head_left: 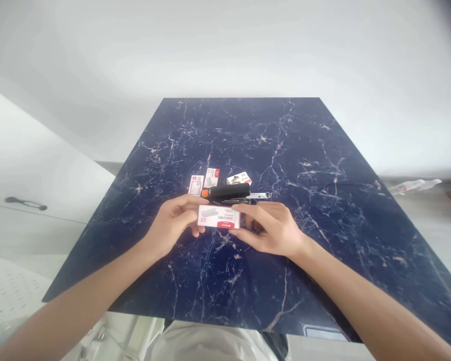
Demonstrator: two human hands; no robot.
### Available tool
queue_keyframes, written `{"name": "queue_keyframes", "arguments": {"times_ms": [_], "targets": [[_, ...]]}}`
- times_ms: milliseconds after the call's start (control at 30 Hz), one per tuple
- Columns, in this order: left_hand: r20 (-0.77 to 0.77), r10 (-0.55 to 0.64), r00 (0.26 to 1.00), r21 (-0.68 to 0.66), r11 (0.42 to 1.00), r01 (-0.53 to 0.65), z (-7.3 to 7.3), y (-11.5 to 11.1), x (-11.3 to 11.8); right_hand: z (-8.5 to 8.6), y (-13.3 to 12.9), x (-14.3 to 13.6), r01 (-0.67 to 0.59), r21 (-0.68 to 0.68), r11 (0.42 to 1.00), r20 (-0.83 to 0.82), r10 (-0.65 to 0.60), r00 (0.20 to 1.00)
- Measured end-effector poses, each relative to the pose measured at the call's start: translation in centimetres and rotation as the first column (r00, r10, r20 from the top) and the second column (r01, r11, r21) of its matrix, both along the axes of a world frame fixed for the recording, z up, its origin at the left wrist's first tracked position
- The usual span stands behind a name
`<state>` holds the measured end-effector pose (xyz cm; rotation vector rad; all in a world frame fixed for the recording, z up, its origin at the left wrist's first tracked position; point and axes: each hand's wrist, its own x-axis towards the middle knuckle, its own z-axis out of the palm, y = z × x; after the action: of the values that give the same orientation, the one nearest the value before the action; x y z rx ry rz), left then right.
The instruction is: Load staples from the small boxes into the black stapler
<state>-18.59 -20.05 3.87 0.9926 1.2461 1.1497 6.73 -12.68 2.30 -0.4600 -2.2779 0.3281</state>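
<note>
Left hand and right hand clamp printed box between fingertips, above marbled table; pale wall beyond.

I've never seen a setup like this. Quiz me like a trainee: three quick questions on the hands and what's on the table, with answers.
1. True or false: the left hand and the right hand both touch the held box.

2. Which colour is the tip at the left end of the black stapler?
A) green
B) orange
C) yellow

3. Besides the held box, how many small boxes show on the table?

Key: 1. True, one at each end. 2. B. 3. Three.
</note>
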Motion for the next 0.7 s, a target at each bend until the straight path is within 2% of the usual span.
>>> {"name": "queue_keyframes", "arguments": {"times_ms": [200,333,467,700], "targets": [[-0.031,-0.012,0.999,0.066,0.998,0.014,-0.7,0.0,-0.1,-0.4,0.0,-0.1,0.011,-0.113,0.994,0.057,-0.005,0.998],[-0.036,-0.008,0.999,0.093,0.996,0.011,-1.3,0.2,-0.2,-0.6,0.0,-0.2,0.04,-0.131,0.991,0.085,-0.029,0.996],[-0.068,0.007,0.998,0.088,0.996,-0.001,-1.3,0.4,-0.1,-0.4,0.0,-0.3,0.062,-0.161,0.985,0.113,-0.044,0.993],[-0.094,0.153,0.984,0.122,0.982,-0.141,-0.5,0.7,-0.6,0.3,0.1,0.0,0.108,-0.27,0.957,0.05,-0.099,0.994]]}}
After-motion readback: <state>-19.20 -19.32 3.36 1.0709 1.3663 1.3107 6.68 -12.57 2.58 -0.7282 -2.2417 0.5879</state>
